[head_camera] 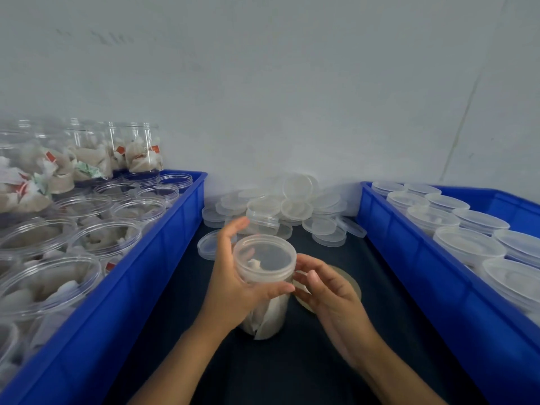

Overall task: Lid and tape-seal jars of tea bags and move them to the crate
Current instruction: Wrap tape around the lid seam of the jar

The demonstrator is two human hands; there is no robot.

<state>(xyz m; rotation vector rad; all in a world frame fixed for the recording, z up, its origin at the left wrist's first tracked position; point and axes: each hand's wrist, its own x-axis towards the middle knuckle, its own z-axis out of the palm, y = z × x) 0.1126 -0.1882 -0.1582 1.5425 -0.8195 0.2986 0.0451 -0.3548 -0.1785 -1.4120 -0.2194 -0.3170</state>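
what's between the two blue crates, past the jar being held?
In the head view, a heap of loose translucent plastic lids lies on the dark tabletop between the left blue plastic crate and the right blue plastic crate.

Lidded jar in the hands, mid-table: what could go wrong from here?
1. The jar is gripped by the left hand alone; the right hand only touches near the lid. It might slip or tilt.
2. The loose lid pile sits just behind; a bump could scatter it.
3. The right crate looks nearly full of lidded jars, so placing room may be tight.
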